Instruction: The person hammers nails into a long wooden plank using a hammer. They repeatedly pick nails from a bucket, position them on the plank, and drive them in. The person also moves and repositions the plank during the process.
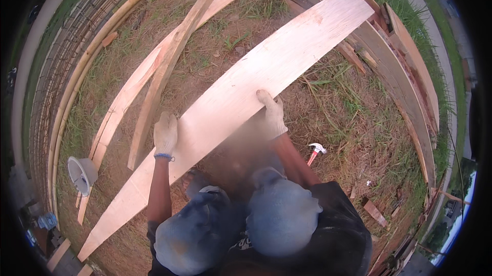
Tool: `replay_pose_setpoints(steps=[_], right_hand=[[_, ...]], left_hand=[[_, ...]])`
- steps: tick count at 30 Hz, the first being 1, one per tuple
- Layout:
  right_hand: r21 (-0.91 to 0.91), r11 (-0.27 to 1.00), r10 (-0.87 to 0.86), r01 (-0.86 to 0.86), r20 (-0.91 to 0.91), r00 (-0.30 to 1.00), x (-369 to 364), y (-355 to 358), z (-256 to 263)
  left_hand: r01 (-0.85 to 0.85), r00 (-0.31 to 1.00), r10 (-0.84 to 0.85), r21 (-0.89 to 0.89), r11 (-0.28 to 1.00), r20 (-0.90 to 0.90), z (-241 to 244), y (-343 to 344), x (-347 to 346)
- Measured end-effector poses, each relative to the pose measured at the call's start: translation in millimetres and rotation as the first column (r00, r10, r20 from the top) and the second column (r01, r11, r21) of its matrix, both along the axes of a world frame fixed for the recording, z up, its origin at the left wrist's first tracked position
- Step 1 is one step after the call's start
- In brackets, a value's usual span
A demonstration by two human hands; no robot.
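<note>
A long, wide pale wooden board (pixel 238 91) runs slantwise in front of me, from the lower left to the upper right. My left hand (pixel 166 134), in a cream knit work glove with a blue cuff, lies at the board's far edge, its fingers partly hidden. In a matching glove, my right hand (pixel 272 110) grips the near edge, thumb on top and the other fingers largely hidden. A claw hammer (pixel 316 152) with a red handle lies on the ground right of my right forearm. Beyond my left hand, a narrow timber (pixel 169 68) rests across a paler plank (pixel 127 91).
A grey plastic bucket (pixel 82 176) lies tipped at the left. Behind it are bamboo poles (pixel 82 60) and steel reinforcement cages (pixel 73 26). Several weathered boards (pixel 396 76) are piled at the right. An offcut (pixel 374 212) lies on the grassy dirt at the lower right.
</note>
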State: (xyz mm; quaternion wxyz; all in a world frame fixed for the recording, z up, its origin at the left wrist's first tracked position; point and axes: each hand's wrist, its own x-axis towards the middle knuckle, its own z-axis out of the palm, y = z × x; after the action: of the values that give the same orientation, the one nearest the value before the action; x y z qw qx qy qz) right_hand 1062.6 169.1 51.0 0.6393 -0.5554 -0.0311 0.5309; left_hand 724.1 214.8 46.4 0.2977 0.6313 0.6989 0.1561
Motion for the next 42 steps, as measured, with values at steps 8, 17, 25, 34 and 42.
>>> replay_pose_setpoints(steps=[8,17,25,34,42], right_hand=[[0.139,0.963,0.247,-0.232,-0.105,0.963,2.1,-17.2,-27.4],[0.067,0.950,0.312,-0.306,-0.132,0.941,15.6,-18.8,-32.1],[-0.033,0.928,0.354,-0.371,-0.233,0.906,-11.9,0.4,-10.4],[0.042,0.940,0.340,-0.338,-0.152,0.928,26.6,-16.5,-55.3],[-0.006,0.943,0.332,-0.334,-0.085,0.939,23.3,-20.1,-55.1]], left_hand=[[-0.208,0.957,0.233,0.151,0.966,-0.173,-7.3,-38.5,-79.2],[-0.603,0.750,0.633,0.197,0.773,-0.189,9.0,-174.9,-114.5],[-0.712,0.651,0.663,0.007,0.703,-0.368,39.3,-241.7,-152.0],[-0.581,0.672,0.424,-0.078,0.810,-0.607,51.2,-246.6,-256.8],[-0.381,0.828,0.307,-0.070,0.922,-0.469,19.9,-165.9,-364.7]])
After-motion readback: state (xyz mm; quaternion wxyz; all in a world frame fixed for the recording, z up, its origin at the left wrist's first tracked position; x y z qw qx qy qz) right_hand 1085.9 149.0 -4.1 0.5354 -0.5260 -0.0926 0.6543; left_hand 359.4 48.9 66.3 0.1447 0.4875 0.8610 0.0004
